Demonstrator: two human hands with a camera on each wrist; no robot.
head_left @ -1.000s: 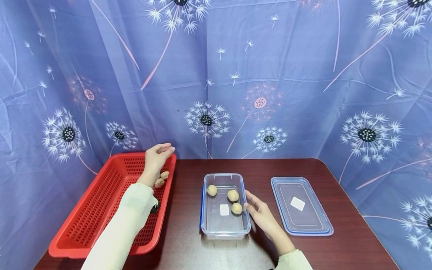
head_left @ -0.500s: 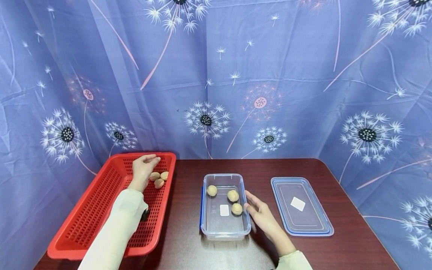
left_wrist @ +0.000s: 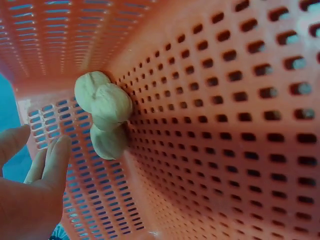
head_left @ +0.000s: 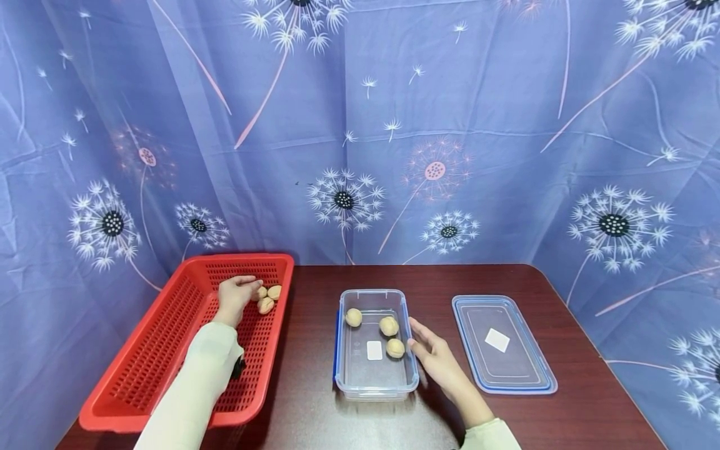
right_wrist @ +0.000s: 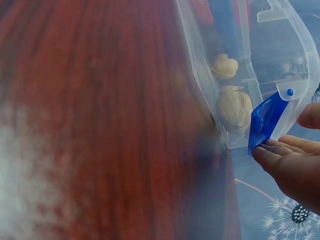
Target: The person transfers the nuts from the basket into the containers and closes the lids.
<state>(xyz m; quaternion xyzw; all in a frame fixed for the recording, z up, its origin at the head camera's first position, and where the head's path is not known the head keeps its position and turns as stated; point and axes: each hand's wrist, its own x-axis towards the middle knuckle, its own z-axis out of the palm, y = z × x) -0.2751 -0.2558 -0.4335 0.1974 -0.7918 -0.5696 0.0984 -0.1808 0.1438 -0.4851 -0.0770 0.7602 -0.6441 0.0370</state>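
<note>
Inside the red plastic basket (head_left: 169, 337), my left hand (head_left: 235, 299) hovers beside three pale walnuts (head_left: 266, 305) grouped near its right wall. In the left wrist view the fingers (left_wrist: 57, 160) are fairly straight, with a gap between them and the walnuts (left_wrist: 111, 106). A clear plastic box (head_left: 351, 375) in the middle of the table contains three more walnuts (head_left: 388, 325). My right hand (head_left: 441, 362) rests along the box's right side, fingers extended. Its fingertips (right_wrist: 267, 155) touch the blue latch (right_wrist: 267, 120) in the right wrist view, while the thumb stays apart from them.
To the right of the box, a clear lid with a blue seal (head_left: 506, 356) lies flat on the dark reddish-brown table (head_left: 315, 412). A blue dandelion-print curtain (head_left: 360, 125) hangs behind the table and along both sides.
My left hand has moved left and down into the basket, uncovering a third walnut, and is now close to the walnuts. The right hand and the box have stayed put.
</note>
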